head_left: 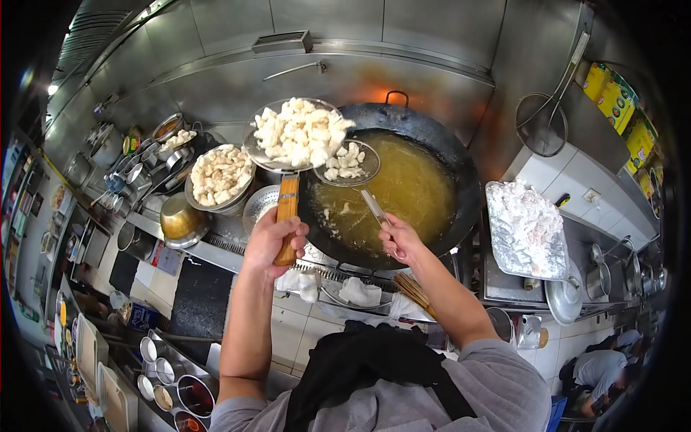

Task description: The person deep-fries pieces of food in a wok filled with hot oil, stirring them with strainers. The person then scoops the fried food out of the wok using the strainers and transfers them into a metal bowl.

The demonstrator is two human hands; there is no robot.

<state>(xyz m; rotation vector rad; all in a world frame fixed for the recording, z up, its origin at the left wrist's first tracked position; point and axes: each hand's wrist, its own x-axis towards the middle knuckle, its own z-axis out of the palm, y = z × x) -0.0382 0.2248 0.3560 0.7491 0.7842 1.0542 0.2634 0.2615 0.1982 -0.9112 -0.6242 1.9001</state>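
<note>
My left hand (276,241) is closed around the wooden handle of a large skimmer (253,147), which is heaped with pale fried pieces (299,133). The skimmer hangs at the left rim of a big black wok (432,129) of yellowish oil (403,194). In my right hand (400,240) is the metal handle of a smaller wire strainer (368,160). A few of the same pale pieces (345,162) lie in its mesh, above the oil and close beside the skimmer. Small bits float near the wok's left side.
Left of the wok stands a bowl (193,194) piled with pale pieces, near a brass-coloured pot (181,216). A tray (498,245) of white-floured pieces sits at right. Another strainer (542,126) hangs on the right wall. A person (601,374) bends at lower right.
</note>
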